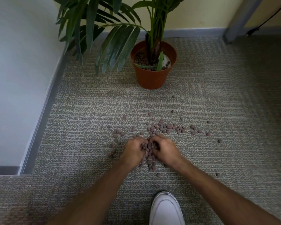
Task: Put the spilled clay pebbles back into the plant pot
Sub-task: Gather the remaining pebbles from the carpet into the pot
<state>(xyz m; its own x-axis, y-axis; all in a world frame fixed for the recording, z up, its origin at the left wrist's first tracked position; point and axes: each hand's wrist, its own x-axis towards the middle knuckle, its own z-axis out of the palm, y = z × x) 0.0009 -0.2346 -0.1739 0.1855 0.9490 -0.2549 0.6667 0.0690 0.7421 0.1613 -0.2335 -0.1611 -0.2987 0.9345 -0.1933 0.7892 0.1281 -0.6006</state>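
On carpet (217,95), frame centre: clay pebbles (165,128) scattered. Left hand (134,151) and right hand (165,151), fingers curled, cup heap between them; fingertips hidden. Plant pot (152,75) at 12 o'clock, apart. White shoe (166,210) at 6 o'clock, cut off.

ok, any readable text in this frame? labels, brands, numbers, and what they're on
None readable.
Round terracotta-orange plastic plant pot: its wall shows no label or print.
White shoe: no logo in view.
Grey patterned carpet, pale wall and brown clay pebbles: no markings.
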